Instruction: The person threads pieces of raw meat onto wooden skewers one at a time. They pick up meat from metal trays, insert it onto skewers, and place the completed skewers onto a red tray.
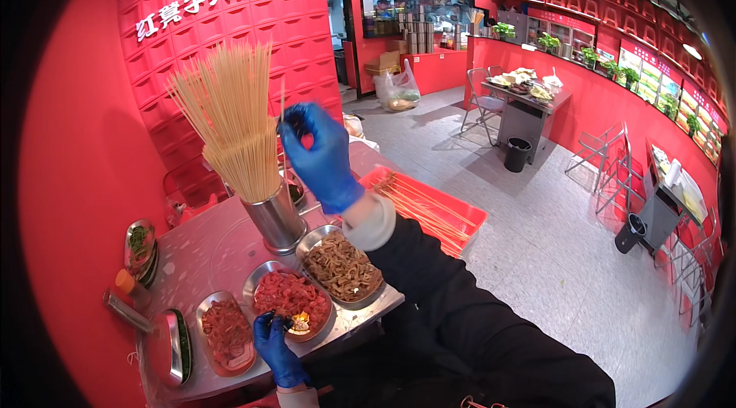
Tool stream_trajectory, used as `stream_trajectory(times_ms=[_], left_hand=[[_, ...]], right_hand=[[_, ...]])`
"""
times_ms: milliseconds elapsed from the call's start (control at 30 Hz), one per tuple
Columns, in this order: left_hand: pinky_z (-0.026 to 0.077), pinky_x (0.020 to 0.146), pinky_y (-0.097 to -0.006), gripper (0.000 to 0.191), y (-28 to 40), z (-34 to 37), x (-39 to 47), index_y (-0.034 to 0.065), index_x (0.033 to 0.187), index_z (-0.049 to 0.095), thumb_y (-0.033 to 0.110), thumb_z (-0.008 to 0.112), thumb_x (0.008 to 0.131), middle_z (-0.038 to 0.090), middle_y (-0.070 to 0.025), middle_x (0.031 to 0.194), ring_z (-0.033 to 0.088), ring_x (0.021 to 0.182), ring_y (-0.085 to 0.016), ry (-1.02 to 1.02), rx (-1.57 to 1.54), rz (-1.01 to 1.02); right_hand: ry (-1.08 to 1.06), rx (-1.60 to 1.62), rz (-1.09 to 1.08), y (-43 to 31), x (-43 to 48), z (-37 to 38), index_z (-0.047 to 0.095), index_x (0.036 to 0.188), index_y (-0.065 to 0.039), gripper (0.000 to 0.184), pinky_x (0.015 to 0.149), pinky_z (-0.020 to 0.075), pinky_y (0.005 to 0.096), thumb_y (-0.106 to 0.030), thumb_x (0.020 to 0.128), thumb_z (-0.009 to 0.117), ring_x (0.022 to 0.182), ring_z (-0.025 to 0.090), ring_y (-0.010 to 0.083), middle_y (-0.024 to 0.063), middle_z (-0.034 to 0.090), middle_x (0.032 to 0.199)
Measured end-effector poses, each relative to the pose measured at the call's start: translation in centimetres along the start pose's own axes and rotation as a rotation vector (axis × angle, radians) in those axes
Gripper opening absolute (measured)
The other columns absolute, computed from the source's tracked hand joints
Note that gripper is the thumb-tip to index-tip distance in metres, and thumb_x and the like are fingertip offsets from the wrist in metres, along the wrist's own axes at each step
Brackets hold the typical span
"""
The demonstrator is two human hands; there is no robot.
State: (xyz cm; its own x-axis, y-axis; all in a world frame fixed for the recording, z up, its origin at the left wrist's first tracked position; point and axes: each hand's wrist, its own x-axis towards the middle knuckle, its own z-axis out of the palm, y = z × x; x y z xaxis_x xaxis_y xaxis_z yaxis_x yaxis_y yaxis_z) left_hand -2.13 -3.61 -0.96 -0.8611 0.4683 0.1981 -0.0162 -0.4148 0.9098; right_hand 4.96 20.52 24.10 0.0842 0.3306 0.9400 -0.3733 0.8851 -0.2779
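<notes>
My right hand [322, 155], in a blue glove, is raised beside a dense bundle of bamboo skewers [238, 120] standing in a metal cylinder [277, 221]. Its fingertips pinch one upright skewer [282, 95] at the bundle's right side. Low down, my left hand [277, 345], gloved too, has its fingers bent at the near edge of an oval metal tray of red meat pieces [290, 293]; whether they hold anything I cannot tell. Brown strips [342, 264] fill the tray to the right, and more reddish meat [227, 330] the tray to the left. Skewers with meat at their far ends [422, 204] lie in a red plastic tray [476, 214].
At the table's left are a metal dish [173, 347], an orange-capped bottle [133, 288], a metal cylinder lying tilted [125, 311] and stacked dishes with greens [139, 241]. A red wall rises at left. Farther off stand a laden table [560, 99], folding chairs [483, 106] and a black bin [517, 154].
</notes>
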Motion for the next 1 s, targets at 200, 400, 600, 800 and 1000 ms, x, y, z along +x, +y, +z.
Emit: stream_trajectory(times_ms=[200,400,600,800,1000], left_hand=[[0.051,0.073,-0.0259,0.017,-0.4,0.3,0.2,0.0002,0.107,0.058,-0.001,0.055,0.09,0.061,-0.0067,0.093,0.061,0.08,-0.015,-0.005,0.046,-0.011],[0.051,0.079,-0.0272,0.026,-0.6,0.6,0.8,-0.0014,0.117,0.056,0.002,0.054,0.091,0.06,-0.0091,0.108,0.06,0.09,-0.016,0.035,-0.005,-0.021],[0.048,0.078,-0.0253,0.02,-1.1,0.5,0.7,-0.0006,0.109,0.06,0.006,0.058,0.091,0.062,-0.0046,0.096,0.059,0.087,-0.013,-0.058,-0.099,0.029],[0.05,0.079,-0.0246,0.021,0.4,1.3,0.0,-0.0019,0.112,0.061,0.006,0.058,0.092,0.063,-0.0055,0.097,0.061,0.086,-0.013,-0.013,-0.145,-0.03],[0.05,0.078,-0.0239,0.02,1.3,1.5,-0.2,-0.0005,0.111,0.062,0.006,0.058,0.093,0.064,-0.0048,0.095,0.062,0.086,-0.013,0.029,-0.181,-0.107]], right_hand=[[-0.644,0.416,0.634,-4.4,-9.3,-3.6,0.061,0.093,-0.001,0.011,0.062,0.0468,0.0263,-0.011,0.088,0.061,0.065,0.054,0.008,0.0041,0.06,0.071],[-1.036,0.342,0.83,-4.5,-17.8,-5.5,0.065,0.093,-0.001,0.015,0.068,0.0485,0.0282,-0.014,0.086,0.066,0.071,0.056,0.0088,0.006,0.063,0.075],[-0.95,0.415,0.964,-4.5,-20.9,-6.9,0.065,0.101,-0.001,0.019,0.072,0.0503,0.0273,-0.011,0.086,0.063,0.078,0.06,0.0115,0.0057,0.065,0.085],[-0.992,0.439,1.229,-6.6,-20.1,-7.3,0.066,0.094,0.0,0.01,0.066,0.0471,0.023,-0.008,0.088,0.065,0.075,0.056,0.0054,0.0001,0.063,0.081],[-1.029,0.379,1.236,-7.0,-20.8,-6.6,0.064,0.094,-0.001,0.011,0.057,0.0422,0.0191,-0.011,0.091,0.062,0.064,0.055,0.0047,-0.0004,0.062,0.073]])
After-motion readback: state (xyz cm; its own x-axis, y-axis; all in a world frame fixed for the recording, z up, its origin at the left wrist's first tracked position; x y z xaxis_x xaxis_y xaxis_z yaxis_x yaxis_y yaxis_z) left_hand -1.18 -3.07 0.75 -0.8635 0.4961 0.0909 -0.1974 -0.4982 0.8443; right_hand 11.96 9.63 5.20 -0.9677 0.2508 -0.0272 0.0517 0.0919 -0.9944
